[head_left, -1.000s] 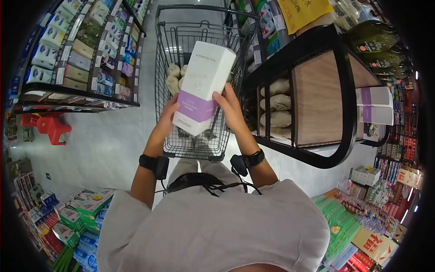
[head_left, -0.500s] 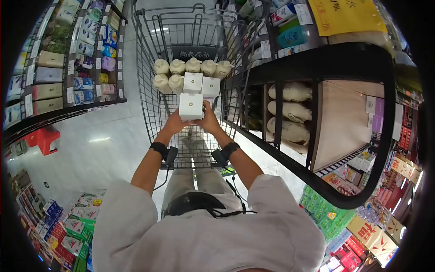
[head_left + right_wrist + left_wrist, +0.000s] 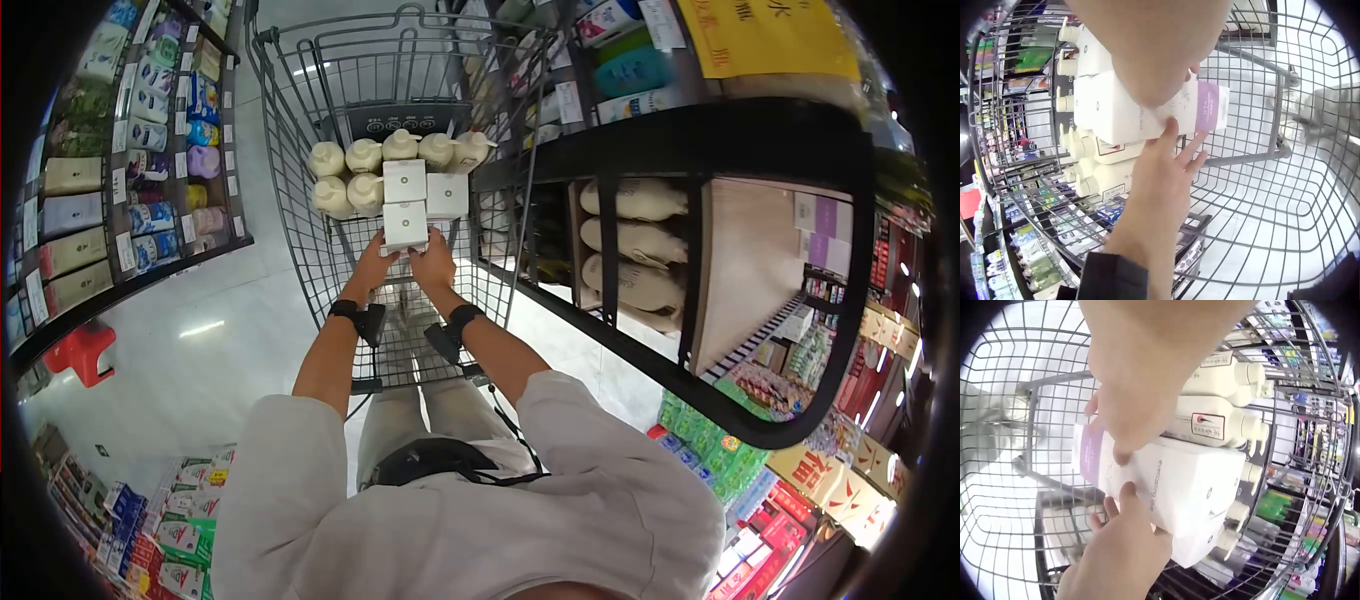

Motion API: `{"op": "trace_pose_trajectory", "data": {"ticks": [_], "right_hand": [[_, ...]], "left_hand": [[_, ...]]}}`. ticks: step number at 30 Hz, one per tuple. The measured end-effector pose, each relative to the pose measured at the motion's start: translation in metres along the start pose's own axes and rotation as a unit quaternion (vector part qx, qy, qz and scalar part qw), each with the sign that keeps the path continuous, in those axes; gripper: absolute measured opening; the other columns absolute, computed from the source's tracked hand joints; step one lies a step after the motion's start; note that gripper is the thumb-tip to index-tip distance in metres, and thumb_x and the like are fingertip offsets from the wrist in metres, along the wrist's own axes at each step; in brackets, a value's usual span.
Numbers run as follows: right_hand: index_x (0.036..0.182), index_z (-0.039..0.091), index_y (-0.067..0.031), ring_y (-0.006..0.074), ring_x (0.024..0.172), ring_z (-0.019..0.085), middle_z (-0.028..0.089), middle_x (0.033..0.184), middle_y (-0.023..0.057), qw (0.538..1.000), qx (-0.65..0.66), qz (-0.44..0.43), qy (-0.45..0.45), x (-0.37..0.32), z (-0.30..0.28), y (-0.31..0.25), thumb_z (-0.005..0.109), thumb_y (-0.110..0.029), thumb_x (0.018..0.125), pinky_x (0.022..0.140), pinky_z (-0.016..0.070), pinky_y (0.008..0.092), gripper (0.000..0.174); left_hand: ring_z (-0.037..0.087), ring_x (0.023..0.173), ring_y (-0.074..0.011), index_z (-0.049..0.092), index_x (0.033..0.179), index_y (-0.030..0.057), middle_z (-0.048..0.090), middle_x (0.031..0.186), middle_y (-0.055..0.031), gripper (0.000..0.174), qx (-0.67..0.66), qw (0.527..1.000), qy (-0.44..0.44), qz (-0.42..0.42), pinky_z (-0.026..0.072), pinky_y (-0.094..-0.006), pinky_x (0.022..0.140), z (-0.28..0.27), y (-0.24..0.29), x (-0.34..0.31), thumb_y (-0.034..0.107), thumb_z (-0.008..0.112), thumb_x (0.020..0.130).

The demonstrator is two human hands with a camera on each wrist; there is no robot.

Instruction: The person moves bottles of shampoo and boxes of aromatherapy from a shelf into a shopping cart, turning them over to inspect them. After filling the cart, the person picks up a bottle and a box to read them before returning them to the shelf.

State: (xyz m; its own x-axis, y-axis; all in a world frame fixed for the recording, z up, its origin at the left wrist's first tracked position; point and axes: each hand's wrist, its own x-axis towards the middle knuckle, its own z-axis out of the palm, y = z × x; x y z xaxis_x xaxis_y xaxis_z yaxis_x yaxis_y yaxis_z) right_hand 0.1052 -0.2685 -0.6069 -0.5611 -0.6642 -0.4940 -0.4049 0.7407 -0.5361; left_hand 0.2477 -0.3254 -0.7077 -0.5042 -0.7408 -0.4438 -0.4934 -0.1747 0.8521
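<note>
In the head view, a white box (image 3: 405, 225) with a small gold mark on top stands in the shopping cart, tight against two similar boxes. The left wrist view shows its purple band (image 3: 1091, 453) near the bottom. My left hand (image 3: 370, 268) grips its near left edge, and my right hand (image 3: 433, 262) holds the near right edge. Both thumbs lie on the face toward me; the other fingers reach to the sides and are partly hidden. Behind the other white boxes (image 3: 447, 195) stand cream pump bottles (image 3: 363, 155) in rows.
The wire cart (image 3: 285, 170) surrounds both hands with its side walls. On the right a black-framed shelf unit (image 3: 650, 370) holds more cream bottles (image 3: 635, 240). Shelves of packaged goods (image 3: 150, 150) stand on the left, with a red stool (image 3: 85, 352) on the floor.
The box was first held tilted above the cart, then lowered upright in front of the other boxes. Since then it has moved forward, up against them, with both hands still at it.
</note>
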Motion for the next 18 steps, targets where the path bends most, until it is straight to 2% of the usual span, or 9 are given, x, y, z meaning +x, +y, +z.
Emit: {"op": "trace_pose_trajectory", "data": {"ticks": [1, 4, 7, 8, 10, 12, 14, 16, 18], "right_hand": [[0.132, 0.046, -0.0109, 0.0349, 0.102, 0.064, 0.062, 0.120, 0.0141, 1.000, -0.002, -0.002, 0.007, -0.003, 0.001, 0.002, 0.072, -0.022, 0.080, 0.082, 0.0514, 0.0454, 0.060], [0.132, 0.045, -0.0078, 0.0323, 0.097, 0.066, 0.062, 0.115, 0.0151, 0.998, 0.027, -0.015, 0.049, -0.008, 0.000, 0.016, 0.071, -0.020, 0.080, 0.081, 0.0516, 0.0445, 0.060], [0.130, 0.047, -0.0040, 0.0235, 0.080, 0.067, 0.061, 0.109, 0.0161, 0.990, 0.119, -0.035, -0.066, -0.016, -0.017, 0.035, 0.071, -0.019, 0.083, 0.070, 0.0538, 0.0386, 0.055], [0.130, 0.047, -0.0040, 0.0235, 0.080, 0.067, 0.061, 0.109, 0.0161, 0.991, 0.120, -0.038, -0.054, -0.023, -0.026, 0.039, 0.071, -0.019, 0.083, 0.070, 0.0538, 0.0386, 0.055], [0.120, 0.055, -0.0025, 0.0197, 0.077, 0.066, 0.065, 0.099, 0.0130, 0.935, 0.284, -0.019, -0.209, -0.032, -0.044, 0.049, 0.068, -0.017, 0.086, 0.063, 0.0523, 0.0351, 0.040], [0.110, 0.061, -0.0011, 0.0158, 0.077, 0.065, 0.068, 0.087, 0.0070, 0.904, 0.302, -0.022, -0.302, -0.052, -0.078, 0.056, 0.062, -0.019, 0.091, 0.062, 0.0513, 0.0342, 0.027], [0.100, 0.066, -0.0008, 0.0134, 0.076, 0.065, 0.068, 0.080, 0.0039, 0.903, 0.291, -0.053, -0.312, -0.095, -0.135, 0.040, 0.057, -0.025, 0.094, 0.064, 0.0507, 0.0315, 0.027], [0.090, 0.067, -0.0007, 0.0125, 0.076, 0.065, 0.069, 0.080, 0.0035, 0.925, 0.191, -0.137, -0.298, -0.136, -0.189, 0.027, 0.054, -0.027, 0.097, 0.068, 0.0510, 0.0310, 0.031], [0.082, 0.067, -0.0015, 0.0127, 0.073, 0.064, 0.068, 0.076, 0.0047, 0.923, 0.199, -0.120, -0.306, -0.171, -0.230, 0.029, 0.053, -0.027, 0.098, 0.069, 0.0509, 0.0298, 0.033]], "left_hand": [[0.059, 0.109, -0.0277, 0.040, 0.144, 0.0041, 0.056, 0.133, -0.0171, 0.067, -0.052, 0.996, -0.039, -0.055, 0.0472, -0.0372, 0.091, -0.007, 0.010, -0.006, 0.019, 0.071, 0.087], [0.054, 0.123, -0.0327, 0.032, 0.148, -0.0004, 0.051, 0.140, -0.0183, 0.079, -0.110, 0.986, -0.081, -0.091, 0.0442, -0.0381, 0.100, -0.021, 0.036, -0.018, 0.021, 0.073, 0.084], [0.059, 0.110, -0.0325, 0.025, 0.151, 0.0010, 0.055, 0.133, -0.0211, 0.093, -0.116, 0.978, -0.044, -0.168, 0.0509, -0.0441, 0.082, -0.019, 0.048, -0.024, 0.014, 0.077, 0.075], [0.059, 0.110, -0.0325, 0.025, 0.151, 0.0010, 0.055, 0.133, -0.0211, 0.093, -0.115, 0.980, -0.049, -0.157, 0.0509, -0.0441, 0.082, -0.018, 0.048, -0.026, 0.014, 0.077, 0.075], [0.063, 0.093, -0.0278, 0.031, 0.144, -0.0027, 0.061, 0.115, -0.0193, 0.084, -0.130, 0.975, -0.044, -0.175, 0.0512, -0.0425, 0.066, -0.022, 0.054, -0.027, 0.012, 0.074, 0.074], [0.063, 0.078, -0.0250, 0.033, 0.137, -0.0057, 0.063, 0.102, -0.0169, 0.077, -0.106, 0.978, -0.060, -0.172, 0.0489, -0.0392, 0.055, -0.032, 0.076, -0.042, 0.012, 0.072, 0.073], [0.062, 0.070, -0.0214, 0.051, 0.118, -0.0074, 0.065, 0.083, -0.0142, 0.054, -0.007, 0.987, -0.009, -0.163, 0.0483, -0.0362, 0.054, -0.034, 0.082, -0.046, 0.019, 0.071, 0.075], [0.059, 0.061, -0.0183, 0.062, 0.090, -0.0060, 0.060, 0.066, -0.0090, 0.033, 0.043, 0.985, -0.066, -0.151, 0.0488, -0.0349, 0.055, -0.042, 0.104, -0.045, 0.024, 0.069, 0.078], [0.054, 0.055, -0.0158, 0.062, 0.070, -0.0022, 0.053, 0.055, -0.0039, 0.034, -0.022, 0.996, -0.081, -0.033, 0.0454, -0.0319, 0.054, -0.037, 0.120, -0.053, 0.028, 0.066, 0.085]]}}
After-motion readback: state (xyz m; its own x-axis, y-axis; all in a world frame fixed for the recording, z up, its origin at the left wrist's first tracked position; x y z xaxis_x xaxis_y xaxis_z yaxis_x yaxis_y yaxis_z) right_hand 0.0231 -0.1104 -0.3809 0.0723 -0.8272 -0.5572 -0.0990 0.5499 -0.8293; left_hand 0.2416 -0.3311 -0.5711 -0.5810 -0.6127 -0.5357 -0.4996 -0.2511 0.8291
